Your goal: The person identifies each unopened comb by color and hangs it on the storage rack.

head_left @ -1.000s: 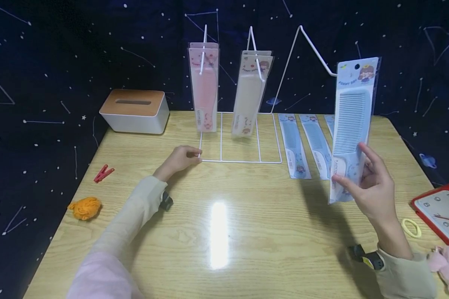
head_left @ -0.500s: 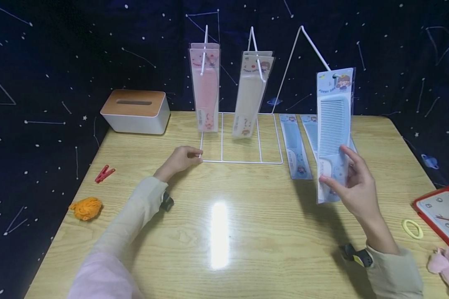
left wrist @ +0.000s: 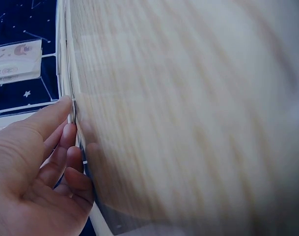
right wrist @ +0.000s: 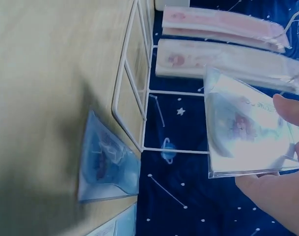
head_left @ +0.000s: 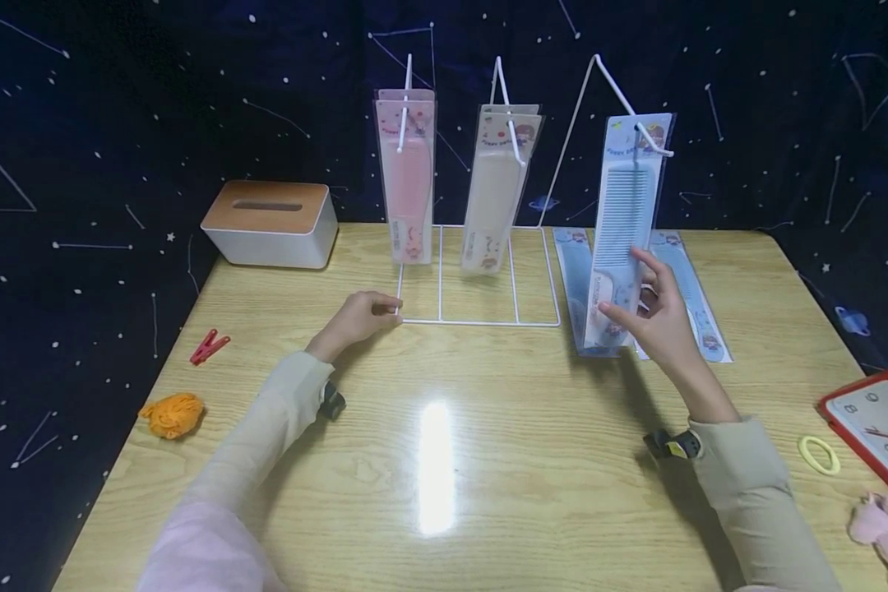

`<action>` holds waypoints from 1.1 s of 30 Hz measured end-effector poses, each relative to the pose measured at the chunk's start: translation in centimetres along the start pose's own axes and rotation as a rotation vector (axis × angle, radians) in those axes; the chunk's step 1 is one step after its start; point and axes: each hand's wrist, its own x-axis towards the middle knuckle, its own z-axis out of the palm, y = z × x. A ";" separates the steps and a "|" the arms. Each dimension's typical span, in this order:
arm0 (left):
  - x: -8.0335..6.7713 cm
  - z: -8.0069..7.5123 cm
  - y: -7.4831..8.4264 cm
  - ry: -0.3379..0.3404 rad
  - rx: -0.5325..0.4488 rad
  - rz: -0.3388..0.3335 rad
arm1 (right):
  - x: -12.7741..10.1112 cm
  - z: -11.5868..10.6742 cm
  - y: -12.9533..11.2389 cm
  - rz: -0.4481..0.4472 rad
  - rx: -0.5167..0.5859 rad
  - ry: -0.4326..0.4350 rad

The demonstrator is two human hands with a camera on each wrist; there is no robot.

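Since approx. 1 s ago the right hand (head_left: 654, 316) has carried the blue comb pack (head_left: 625, 230) leftward and further from the camera, from beyond the table's right side to the rack's right-hand hook (head_left: 647, 136); the pack's top hole now sits on that hook and the pack hangs roughly upright, slightly tilted. Right-hand fingers: thumb and forefinger pinch the pack's lower end, remaining fingers loosely spread behind it; the right wrist view confirms fingertips (right wrist: 291, 110) against the clear sleeve. Left hand (head_left: 358, 316) is unchanged: it rests on the table (head_left: 444, 460) with fingers curled together against the front-left corner of the white wire rack (head_left: 481, 316); the left wrist view shows thumb and fingers (left wrist: 66, 147) closing on the wire base, pressed together, not spread. Rack contents: pink comb packs (head_left: 407, 177) on the left hook, cream comb packs (head_left: 492, 185) on the middle hook, the blue pack on the right hook. More blue comb packs (head_left: 684, 292) lie flat on the table just right of the rack base. Tissue box (head_left: 270, 222) stands at rear left; contents not visible. Other items: red clip (head_left: 207, 347) and orange pompom (head_left: 172, 413) at left edge; red clock (head_left: 876, 423), yellow hair tie (head_left: 817, 454), pink plush toy (head_left: 884, 526) at right edge.
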 end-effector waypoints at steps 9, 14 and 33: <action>-0.2 0.1 -0.1 0.003 -0.004 0.008 | 5.4 1.0 0.9 0.041 -0.173 -0.022; -0.2 0.0 0.1 0.007 -0.010 0.007 | 6.9 1.3 1.2 0.059 -0.201 -0.029; -0.1 0.0 0.0 0.005 0.002 0.009 | 7.1 0.7 4.0 0.164 -0.177 -0.057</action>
